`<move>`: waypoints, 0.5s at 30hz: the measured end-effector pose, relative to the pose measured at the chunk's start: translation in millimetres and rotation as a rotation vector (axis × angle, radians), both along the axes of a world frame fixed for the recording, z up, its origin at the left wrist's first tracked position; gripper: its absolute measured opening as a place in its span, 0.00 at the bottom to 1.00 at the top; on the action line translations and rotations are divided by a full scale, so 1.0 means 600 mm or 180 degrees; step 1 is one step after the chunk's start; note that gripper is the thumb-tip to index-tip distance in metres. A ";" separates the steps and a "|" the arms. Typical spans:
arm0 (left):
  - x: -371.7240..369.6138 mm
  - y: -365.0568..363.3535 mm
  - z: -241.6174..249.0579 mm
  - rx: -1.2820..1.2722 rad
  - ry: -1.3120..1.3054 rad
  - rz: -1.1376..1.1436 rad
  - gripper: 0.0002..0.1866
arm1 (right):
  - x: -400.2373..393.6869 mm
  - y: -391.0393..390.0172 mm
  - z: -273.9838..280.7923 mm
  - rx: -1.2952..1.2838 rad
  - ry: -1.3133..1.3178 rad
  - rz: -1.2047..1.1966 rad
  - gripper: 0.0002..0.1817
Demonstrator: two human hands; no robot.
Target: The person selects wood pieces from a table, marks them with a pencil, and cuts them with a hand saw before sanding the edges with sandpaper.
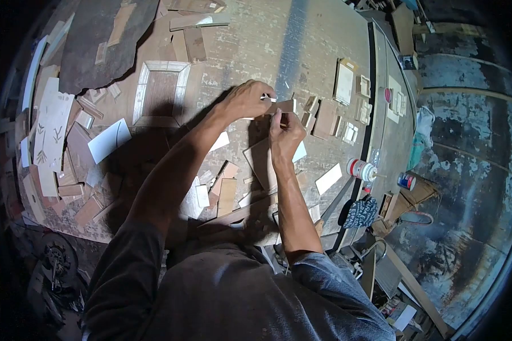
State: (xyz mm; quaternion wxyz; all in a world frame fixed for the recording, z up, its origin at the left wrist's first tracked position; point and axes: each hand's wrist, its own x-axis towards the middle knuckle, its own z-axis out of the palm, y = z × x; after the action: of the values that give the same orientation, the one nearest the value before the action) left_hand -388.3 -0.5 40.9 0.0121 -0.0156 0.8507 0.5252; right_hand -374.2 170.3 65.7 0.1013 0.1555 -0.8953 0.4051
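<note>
Over the middle of the worktable (242, 57), my two hands are close together. My left hand (248, 101) is closed, with a small white piece (272, 100) poking out at its fingertips; its kind I cannot tell. Thumb and fingers of my right hand (287, 135) pinch a small flat wooden piece (286, 105), right beside the left fingertips. Just to the right lie small wood blocks (310, 105) and a brown wooden panel (324, 119). Beneath my right wrist, a pale flat board (259, 165) is partly hidden by the arm and its shadow.
A wooden frame (184, 85) lies left of my hands. Wood offcuts (226, 196) are scattered near my body, with white sheets (109, 141) at left. Small pale box-like frames (350, 132), a white-and-red container (360, 170) and a dark patterned cloth (358, 212) are at right.
</note>
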 end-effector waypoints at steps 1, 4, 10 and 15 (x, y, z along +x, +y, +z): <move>-0.006 -0.001 -0.001 0.0153 -0.0089 0.0024 0.17 | 0.001 0.001 0.001 0.0014 -0.0016 0.0002 0.12; -0.021 -0.002 0.005 0.0463 -0.0055 0.0034 0.14 | 0.000 0.002 0.000 0.0080 -0.0038 -0.0013 0.12; -0.039 -0.010 0.005 0.0454 -0.0361 -0.0138 0.12 | -0.001 -0.004 -0.003 -0.0171 -0.0073 -0.0009 0.12; -0.040 -0.010 0.005 0.0438 -0.0432 -0.0138 0.12 | -0.002 -0.002 -0.003 -0.0091 -0.0133 0.0000 0.12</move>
State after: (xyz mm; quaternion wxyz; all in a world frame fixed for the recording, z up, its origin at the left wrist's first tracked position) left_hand -412.6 -6.5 44.0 0.0821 -0.0319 0.8100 0.5798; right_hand -375.5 169.3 63.8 0.0848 0.1455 -0.8913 0.4209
